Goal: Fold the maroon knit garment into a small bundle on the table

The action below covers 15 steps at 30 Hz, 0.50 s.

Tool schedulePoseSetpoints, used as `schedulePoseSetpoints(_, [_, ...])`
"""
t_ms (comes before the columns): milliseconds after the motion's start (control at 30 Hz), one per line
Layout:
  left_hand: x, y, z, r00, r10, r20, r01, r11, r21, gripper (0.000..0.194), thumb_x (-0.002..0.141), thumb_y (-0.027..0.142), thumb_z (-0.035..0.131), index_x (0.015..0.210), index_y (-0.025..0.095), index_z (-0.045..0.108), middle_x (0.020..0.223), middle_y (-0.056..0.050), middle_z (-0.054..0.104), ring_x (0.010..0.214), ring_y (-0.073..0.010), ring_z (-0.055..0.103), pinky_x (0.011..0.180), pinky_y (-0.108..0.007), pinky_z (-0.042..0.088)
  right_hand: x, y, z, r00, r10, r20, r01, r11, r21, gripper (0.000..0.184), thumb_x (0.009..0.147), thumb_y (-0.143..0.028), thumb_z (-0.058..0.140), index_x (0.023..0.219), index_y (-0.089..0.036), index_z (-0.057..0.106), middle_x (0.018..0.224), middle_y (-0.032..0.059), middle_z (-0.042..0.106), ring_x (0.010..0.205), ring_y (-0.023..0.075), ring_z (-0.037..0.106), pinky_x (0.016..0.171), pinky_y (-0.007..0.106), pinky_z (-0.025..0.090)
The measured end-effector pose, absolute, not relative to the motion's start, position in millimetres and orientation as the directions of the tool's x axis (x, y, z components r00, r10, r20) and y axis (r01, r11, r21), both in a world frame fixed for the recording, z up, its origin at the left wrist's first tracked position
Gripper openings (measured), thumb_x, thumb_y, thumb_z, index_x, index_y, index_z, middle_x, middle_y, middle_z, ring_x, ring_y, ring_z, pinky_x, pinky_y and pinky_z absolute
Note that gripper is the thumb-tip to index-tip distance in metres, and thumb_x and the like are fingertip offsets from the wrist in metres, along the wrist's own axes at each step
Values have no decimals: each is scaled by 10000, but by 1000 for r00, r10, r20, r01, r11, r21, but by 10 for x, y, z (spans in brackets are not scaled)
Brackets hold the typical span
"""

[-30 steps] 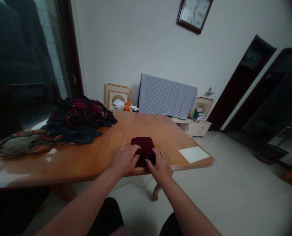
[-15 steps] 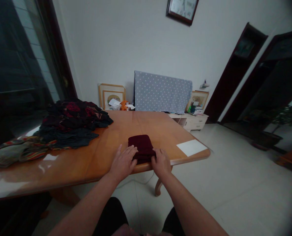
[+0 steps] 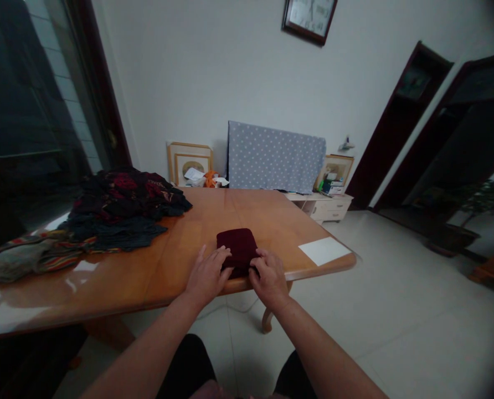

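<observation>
Big brown wooden surface (image 3: 214, 216). Messy clothes pile (image 3: 126, 194) on left part. Dark red folded cloth (image 3: 236, 244) near front edge. Left hand (image 3: 205, 277) on cloth's left side, fingers spread. Right hand (image 3: 272, 277) at cloth's right side, fingers bent; hard to see if they pinch.

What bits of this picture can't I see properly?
In the head view:
- Folded maroon cloth: parts of its near end, hidden by the left hand and right hand.
- Wall clock: its top, cut off by the upper edge.
- Lettering on the dark clothes: too small and blurred.
</observation>
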<state>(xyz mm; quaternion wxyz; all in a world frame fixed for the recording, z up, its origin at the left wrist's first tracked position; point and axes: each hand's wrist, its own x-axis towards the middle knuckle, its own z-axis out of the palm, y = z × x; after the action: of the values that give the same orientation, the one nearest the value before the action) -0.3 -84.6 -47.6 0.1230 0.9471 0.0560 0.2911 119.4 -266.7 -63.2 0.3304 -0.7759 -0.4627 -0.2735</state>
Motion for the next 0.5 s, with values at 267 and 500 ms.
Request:
schedulePoseSetpoints(267, [40, -833, -511, 810, 221, 543, 64, -954, 292, 326, 957, 319, 513, 1274, 249, 541, 1362, -90, 632, 1327, -235, 527, 1226, -555, 105, 1178, -2648, -628, 360, 575, 735, 913, -378, -151, 216, 871, -201, 598, 1058, -272, 677, 1419, 86, 500, 1271, 282, 463, 1029, 474, 376])
schedulePoseSetpoints(500, [-10, -814, -491, 824, 167, 541, 5, -958, 287, 323, 934, 281, 525, 1255, 252, 557, 1368, -78, 630, 1354, -237, 500, 1227, -573, 45, 1227, -2710, -646, 418, 529, 738, 872, -461, -163, 247, 846, -192, 620, 1059, -293, 693, 1405, 48, 553, 1297, 302, 437, 1049, 505, 322])
